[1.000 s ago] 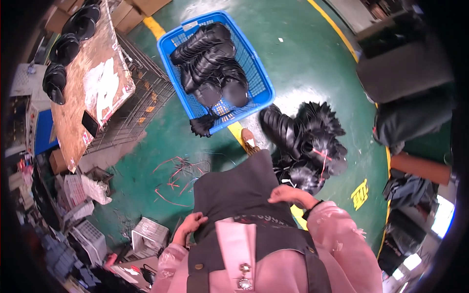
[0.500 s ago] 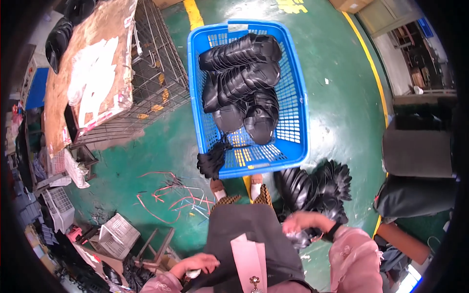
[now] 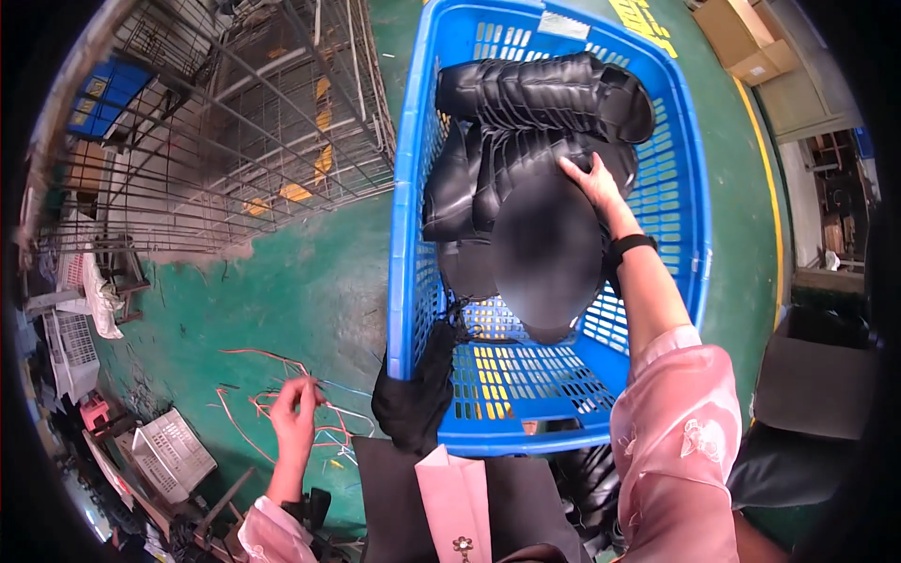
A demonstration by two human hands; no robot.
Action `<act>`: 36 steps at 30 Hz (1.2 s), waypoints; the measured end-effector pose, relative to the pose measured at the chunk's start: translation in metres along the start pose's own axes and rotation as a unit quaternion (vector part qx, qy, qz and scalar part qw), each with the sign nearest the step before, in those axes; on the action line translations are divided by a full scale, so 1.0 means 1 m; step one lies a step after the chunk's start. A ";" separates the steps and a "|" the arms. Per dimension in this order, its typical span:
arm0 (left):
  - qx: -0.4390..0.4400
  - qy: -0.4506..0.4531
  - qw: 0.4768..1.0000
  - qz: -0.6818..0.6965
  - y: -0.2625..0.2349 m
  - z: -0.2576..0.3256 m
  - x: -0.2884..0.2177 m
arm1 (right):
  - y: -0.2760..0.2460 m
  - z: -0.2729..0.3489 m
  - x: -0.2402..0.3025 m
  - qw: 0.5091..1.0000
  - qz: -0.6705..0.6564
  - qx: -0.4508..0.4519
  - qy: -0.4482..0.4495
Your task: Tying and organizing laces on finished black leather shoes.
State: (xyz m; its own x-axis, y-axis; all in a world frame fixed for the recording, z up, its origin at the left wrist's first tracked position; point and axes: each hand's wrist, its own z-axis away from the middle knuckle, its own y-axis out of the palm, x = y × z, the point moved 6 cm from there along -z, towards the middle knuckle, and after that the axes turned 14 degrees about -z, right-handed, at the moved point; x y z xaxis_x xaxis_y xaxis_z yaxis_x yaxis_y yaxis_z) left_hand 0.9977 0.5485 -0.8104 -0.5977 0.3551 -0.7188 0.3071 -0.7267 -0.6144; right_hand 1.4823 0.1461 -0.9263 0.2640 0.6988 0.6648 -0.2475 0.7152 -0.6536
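Note:
A large blue plastic basket (image 3: 405,281) holds several stacks of black, shiny, leather-like curved pieces. My right hand (image 3: 599,183) reaches over its right side, thumb and fingers spread, touching the middle stack (image 3: 535,155). Another black stack (image 3: 544,89) lies across the far end. A blurred dark patch covers the stack below my right hand. My left hand (image 3: 296,411) hangs left of the basket, above the floor, fingers curled together; what they hold, if anything, is too small to make out. Over the basket's near left rim hangs a bundle of black strips (image 3: 413,399).
A wire cage (image 3: 272,122) stands on the left. Red and white straps (image 3: 263,403) lie scattered on the green floor near a white crate (image 3: 176,452). More black pieces (image 3: 587,483) lie beyond the basket's near edge. Cardboard boxes (image 3: 741,42) stand at the far right.
My right hand has gone from beside my body into the basket, onto a stack. My left hand has moved forward and left. The view has shifted closer to the basket.

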 end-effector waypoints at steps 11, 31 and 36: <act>0.123 0.380 0.907 -0.137 0.109 -0.027 -0.210 | 0.021 0.021 -0.005 0.976 -0.173 0.126 0.041; 0.107 -0.049 0.993 0.025 0.258 -0.169 -0.112 | 0.017 0.130 -0.037 0.856 -0.472 0.212 -0.017; 0.117 0.112 0.978 0.133 0.180 -0.095 -0.202 | -0.036 0.176 -0.021 0.813 -0.551 0.184 -0.028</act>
State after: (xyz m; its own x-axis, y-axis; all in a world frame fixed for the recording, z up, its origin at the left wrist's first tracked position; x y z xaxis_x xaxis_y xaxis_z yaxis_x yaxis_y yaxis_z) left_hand 1.2443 0.4013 -0.8068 -0.3347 0.2357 -0.9124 0.2365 -0.9162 -0.3235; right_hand 1.3213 0.1068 -0.8528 0.4749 -0.3772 0.7951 -0.1539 0.8540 0.4970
